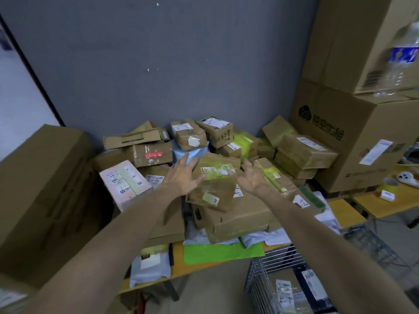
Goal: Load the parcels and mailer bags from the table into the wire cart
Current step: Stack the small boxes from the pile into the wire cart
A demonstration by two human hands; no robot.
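Brown cardboard parcels are heaped across the table [147,287], stacked several deep toward its far edge against a grey wall [158,75]; a pink-wrapped parcel [124,180] lies tilted at the left side of the heap; a green mailer bag [222,252] and a white mailer bag [149,268] lie flat along the near edge, partly under the boxes. On top of the heap, near the middle, sits a taped brown parcel [215,184] with yellow-green tape and small white labels. The left hand [183,175] is at its left side, fingers straight and spread wide, thumb against the label; the right hand [251,177] is at its right side, fingers likewise wide; whether it touches cannot be told. The wire cart [278,259] stands off the near right corner, with parcels already inside. A large carton [45,189] stands left of the table; stacked cartons [353,137] rise at the right, a plastic water bottle [401,55] on them.
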